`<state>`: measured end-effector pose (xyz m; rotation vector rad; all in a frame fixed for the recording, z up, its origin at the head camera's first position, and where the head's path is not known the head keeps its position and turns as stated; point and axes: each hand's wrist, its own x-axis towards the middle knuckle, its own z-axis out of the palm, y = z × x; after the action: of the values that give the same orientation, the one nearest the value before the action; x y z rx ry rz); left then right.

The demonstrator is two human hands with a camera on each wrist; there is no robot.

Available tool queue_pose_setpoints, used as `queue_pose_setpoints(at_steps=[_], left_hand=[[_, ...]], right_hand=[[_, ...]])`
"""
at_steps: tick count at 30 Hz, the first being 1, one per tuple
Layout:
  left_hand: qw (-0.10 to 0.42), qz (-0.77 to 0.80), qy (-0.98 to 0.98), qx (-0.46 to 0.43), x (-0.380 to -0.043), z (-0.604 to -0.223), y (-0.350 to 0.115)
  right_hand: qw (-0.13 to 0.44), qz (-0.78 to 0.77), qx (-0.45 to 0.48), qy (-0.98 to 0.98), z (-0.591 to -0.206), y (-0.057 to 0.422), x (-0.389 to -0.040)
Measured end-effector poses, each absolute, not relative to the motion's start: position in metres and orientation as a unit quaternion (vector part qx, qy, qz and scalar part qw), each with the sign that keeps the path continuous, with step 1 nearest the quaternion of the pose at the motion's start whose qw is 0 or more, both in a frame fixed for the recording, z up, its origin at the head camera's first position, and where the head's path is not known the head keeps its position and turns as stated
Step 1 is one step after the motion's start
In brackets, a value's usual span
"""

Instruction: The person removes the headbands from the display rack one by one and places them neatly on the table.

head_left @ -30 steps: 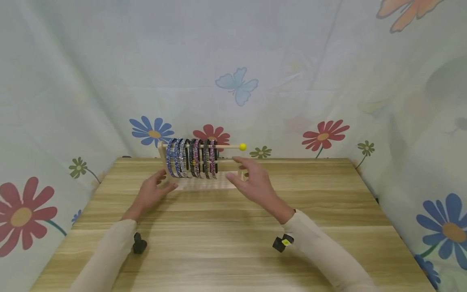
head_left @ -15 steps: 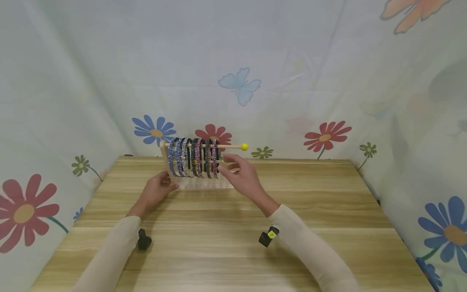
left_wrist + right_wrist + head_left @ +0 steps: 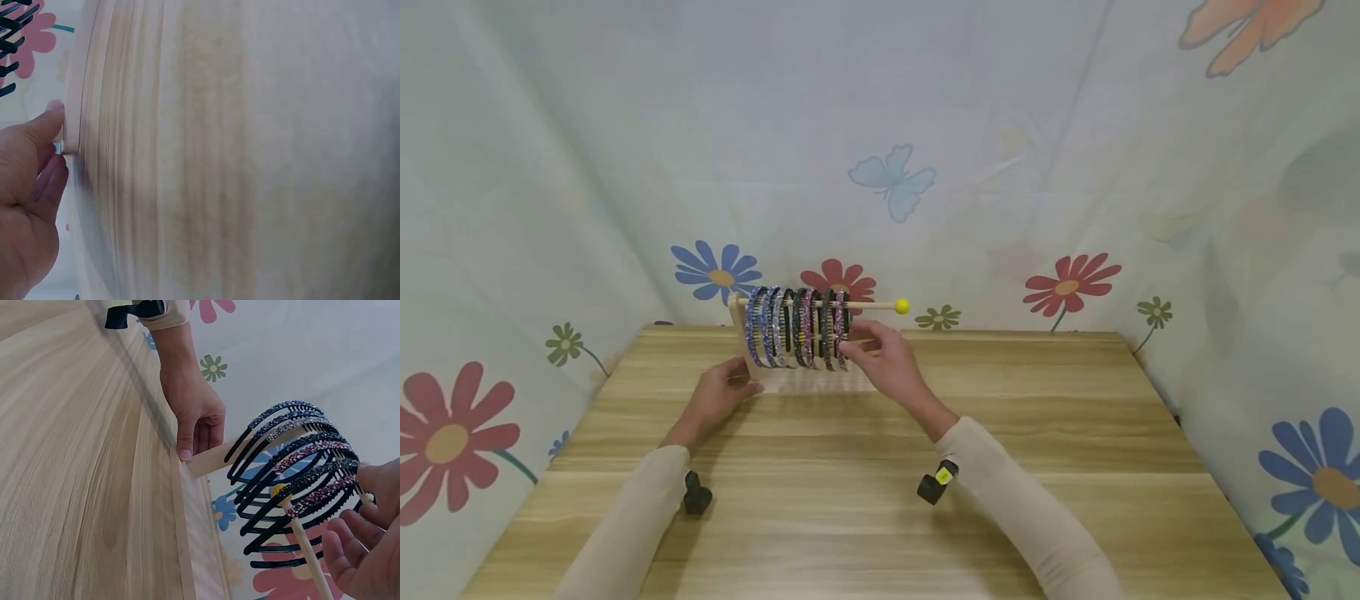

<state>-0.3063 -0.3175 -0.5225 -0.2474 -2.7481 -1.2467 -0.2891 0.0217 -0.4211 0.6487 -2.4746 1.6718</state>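
Observation:
A wooden display stand (image 3: pixel 737 329) carries several glittery toothed headbands (image 3: pixel 778 329) in blue, silver, black and pink on its rods. At the stand's lower left end, my left hand (image 3: pixel 718 393) pinches the base, thumb on top; the left wrist view shows the thumb against the base's edge (image 3: pixel 73 119). My right hand (image 3: pixel 891 362) is at the rightmost pink headband (image 3: pixel 325 495), its thumb against the band. In the right wrist view the fingers (image 3: pixel 350 540) are loosely bent, with a gap between them and the thumb. How firmly they touch is hidden.
The top rod ends in a yellow ball (image 3: pixel 902 307) to the right of the bands. Under everything is a wood-grain table (image 3: pixel 820 500). Behind it hangs a flower-printed cloth (image 3: pixel 985 167).
My right hand has moved left from the stand's right end to the rightmost headband. My left hand has closed in on the base's left end and stays there.

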Motion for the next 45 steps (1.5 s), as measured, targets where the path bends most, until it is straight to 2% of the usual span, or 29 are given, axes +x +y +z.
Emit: queue_pose_setpoints(at_steps=[19, 35, 45], left_hand=[[0.061, -0.379, -0.920, -0.078, -0.306, -0.522, -0.319], [0.063, -0.366, -0.925, -0.082, -0.305, -0.520, -0.318], [0.058, -0.367, -0.925, -0.078, -0.305, -0.520, -0.317]], right_hand=[[0.028, 0.548, 0.204, -0.810, -0.424, 0.015, -0.294], [0.060, 0.538, 0.200, -0.817, -0.422, 0.021, -0.296], [0.100, 0.558, 0.215, -0.795, -0.417, 0.026, -0.299]])
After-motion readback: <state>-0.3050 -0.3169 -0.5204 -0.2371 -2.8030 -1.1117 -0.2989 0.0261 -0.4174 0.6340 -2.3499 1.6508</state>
